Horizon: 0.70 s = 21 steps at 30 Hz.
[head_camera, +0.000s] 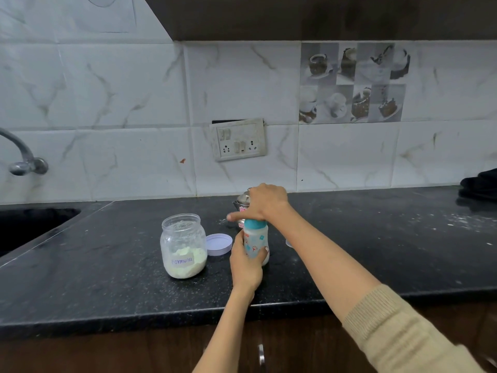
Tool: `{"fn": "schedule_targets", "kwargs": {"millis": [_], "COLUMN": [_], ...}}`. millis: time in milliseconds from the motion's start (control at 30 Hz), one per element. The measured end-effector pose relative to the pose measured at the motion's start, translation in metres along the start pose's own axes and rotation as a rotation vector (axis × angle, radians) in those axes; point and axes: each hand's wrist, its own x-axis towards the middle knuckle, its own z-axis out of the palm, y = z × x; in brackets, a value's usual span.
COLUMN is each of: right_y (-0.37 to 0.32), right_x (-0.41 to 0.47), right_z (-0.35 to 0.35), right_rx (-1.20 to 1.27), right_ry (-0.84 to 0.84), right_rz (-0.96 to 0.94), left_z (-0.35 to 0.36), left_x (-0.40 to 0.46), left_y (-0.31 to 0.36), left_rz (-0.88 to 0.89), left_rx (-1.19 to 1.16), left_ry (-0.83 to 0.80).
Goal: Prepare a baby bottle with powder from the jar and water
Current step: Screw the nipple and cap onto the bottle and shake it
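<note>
A black speckled stone countertop [349,251] spans the lower half of the frame, backed by a white marble-patterned tiled wall [107,90]. A dark sink basin [32,224] sits at the left edge, with a curved metal tap [24,157] above it. A white switch-and-socket plate [238,140] hangs on the wall at centre, and a dark object [480,185] rests at the far right edge of the counter.

Left of centre stands an open clear glass jar [184,246] holding pale powder, with a handwritten label. Just right of it lies its round lilac lid [219,244], flat on the counter.

At centre stands the upright translucent baby bottle with a teal collar [255,242]. The left hand [246,262] wraps around its lower body, fingers curled on it. The right hand [265,203], reaching from a beige knitted sleeve [403,332], grips the teal top from above, index finger extended leftward. This hand largely hides a small steel vessel [242,201] standing behind the bottle. A small clear object [289,243] peeks out from behind the right forearm.
</note>
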Motion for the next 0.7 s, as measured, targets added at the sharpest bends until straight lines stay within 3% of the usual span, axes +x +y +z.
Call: {"fn": "schedule_targets", "kwargs": {"millis": [67,133,267,600,700], "right_y": [0.003,0.012,0.021,0.013,0.014], "right_x": [-0.001,0.0,0.003,0.0,0.0], "right_z": [-0.007,-0.019,-0.033,0.006,0.005], "right_rx": [0.052,0.212,0.399,0.187,0.273], "right_ry": [-0.015,-0.143,-0.416,0.007,-0.058], "right_rz": [0.044,0.032,-0.168,-0.067,-0.073], "left_z": [0.0,0.0,0.0,0.001,0.0], "left_x": [0.001,0.0,0.002,0.001,0.001], "left_y": [-0.001,-0.001,-0.003,-0.001,-0.001], "left_rz": [0.009,0.008,-0.005,0.011,0.011], "left_rx": [-0.002,-0.002,0.01,0.011,0.007], "left_ry": [-0.005,-0.009,-0.003,0.009,0.009]}}
